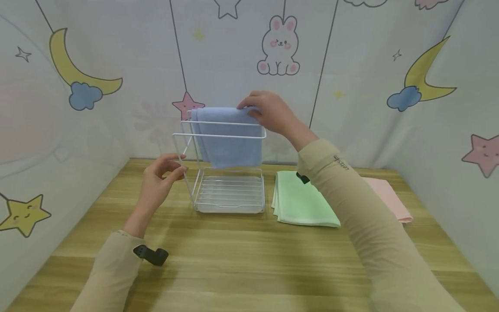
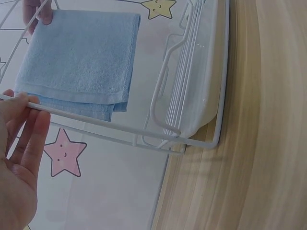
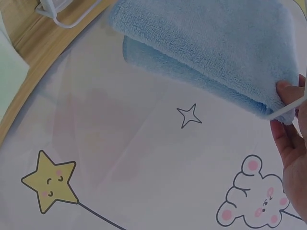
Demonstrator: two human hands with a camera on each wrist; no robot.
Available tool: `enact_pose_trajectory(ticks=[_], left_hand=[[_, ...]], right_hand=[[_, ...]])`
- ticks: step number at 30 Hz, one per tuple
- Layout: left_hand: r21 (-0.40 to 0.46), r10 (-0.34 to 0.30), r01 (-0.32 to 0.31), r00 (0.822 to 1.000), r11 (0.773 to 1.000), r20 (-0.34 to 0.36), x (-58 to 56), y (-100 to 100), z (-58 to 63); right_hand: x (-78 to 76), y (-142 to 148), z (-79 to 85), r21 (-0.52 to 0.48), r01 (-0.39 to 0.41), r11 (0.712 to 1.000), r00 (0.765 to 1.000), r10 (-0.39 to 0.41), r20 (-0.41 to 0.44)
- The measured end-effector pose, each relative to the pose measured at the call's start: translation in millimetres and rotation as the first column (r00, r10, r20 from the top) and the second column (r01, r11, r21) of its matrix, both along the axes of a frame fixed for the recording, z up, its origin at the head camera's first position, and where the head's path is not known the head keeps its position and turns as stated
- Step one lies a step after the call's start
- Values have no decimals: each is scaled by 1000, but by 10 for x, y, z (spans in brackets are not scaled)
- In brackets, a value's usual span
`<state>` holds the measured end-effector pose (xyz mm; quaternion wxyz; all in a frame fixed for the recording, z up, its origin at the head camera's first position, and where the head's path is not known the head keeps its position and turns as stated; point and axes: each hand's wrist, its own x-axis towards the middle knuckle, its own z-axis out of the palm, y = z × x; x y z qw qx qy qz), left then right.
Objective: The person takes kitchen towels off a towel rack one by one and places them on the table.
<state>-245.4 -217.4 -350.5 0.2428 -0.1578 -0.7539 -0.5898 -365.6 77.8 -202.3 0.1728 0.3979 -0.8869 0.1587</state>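
A white wire drying rack (image 1: 218, 136) stands on the wooden table, with upper rails and a white tray (image 1: 229, 209) below its lower wires. A folded light blue towel (image 1: 230, 149) hangs down over the rearmost upper rail. My right hand (image 1: 274, 113) pinches the towel's top edge at the right end of that rail; in the right wrist view the thumb lies on the cloth beside the wire. At the rack's left side, my left hand (image 1: 156, 177) holds the slanted side wire between thumb and fingers.
To the right of the rack lies a folded green towel (image 1: 304, 201), partly under my right forearm. Farther right is a folded pink towel (image 1: 387, 197), partly hidden by the sleeve. A printed curtain (image 1: 234, 56) with moons, stars and a rabbit closes off the back and sides.
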Motion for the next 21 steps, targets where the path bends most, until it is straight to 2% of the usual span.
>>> enact_pose_trajectory(ticks=[12, 21], left_hand=[[3, 4, -4, 1000, 1000, -3, -7, 5, -1], [-6, 2, -2, 1000, 1000, 2, 2, 2, 6]], right_hand=[[-10, 4, -28, -33, 23, 999, 998, -21, 61], [-13, 7, -34, -47, 9, 999, 998, -5, 64]])
